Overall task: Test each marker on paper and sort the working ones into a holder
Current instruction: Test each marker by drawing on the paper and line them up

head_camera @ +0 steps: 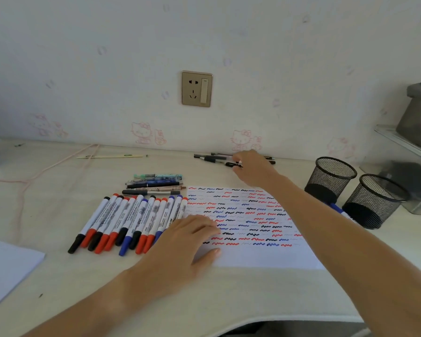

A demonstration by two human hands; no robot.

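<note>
- A pale desk (58, 190) meets a wall with cartoon-cat wallpaper (141, 133) and a gold socket (197, 89).
- The left hand (180, 246) lies flat, fingers straight, on the scribbled paper (253, 254).
- The right hand (252, 166) pinches a black pen (229, 164) by the wall.
- Markers (131, 222) lie left of the paper; two mesh holders (331, 178) stand right.

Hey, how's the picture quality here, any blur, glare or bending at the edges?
Head view: soft, even daylight, no glare on the squiggle-covered paper; wide-angle lens bows the desk edge; the right hand at the black pens looks slightly blurred; left hand casts a faint shadow.
</note>
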